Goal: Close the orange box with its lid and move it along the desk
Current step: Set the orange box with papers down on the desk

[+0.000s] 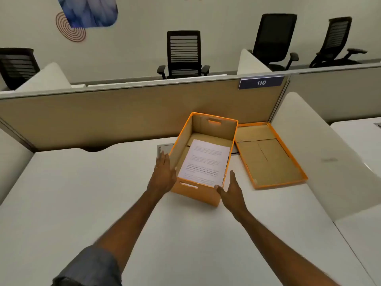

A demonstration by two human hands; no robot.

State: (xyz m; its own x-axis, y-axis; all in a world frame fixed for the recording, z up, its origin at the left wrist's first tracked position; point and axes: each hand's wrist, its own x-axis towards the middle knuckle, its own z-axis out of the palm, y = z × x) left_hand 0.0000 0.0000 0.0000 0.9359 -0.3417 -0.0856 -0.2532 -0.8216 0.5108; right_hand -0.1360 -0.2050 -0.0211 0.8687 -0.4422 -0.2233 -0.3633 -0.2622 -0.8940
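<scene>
An orange cardboard box [193,193] stands open on the white desk [82,193], with printed white papers [204,162] lying inside it. Its lid [268,159] lies upside down on the desk just right of the box, brown inside showing. My left hand [164,174] lies flat against the box's left wall, fingers straight. My right hand [232,193] is at the box's near right corner, thumb touching the front edge, fingers spread. Neither hand grips anything.
A tan partition [123,116] with a "110" sign [261,82] runs behind the desk. A white side divider [321,153] stands right of the lid. A cable slot [164,148] sits behind the box. Black office chairs [183,54] stand beyond the partition.
</scene>
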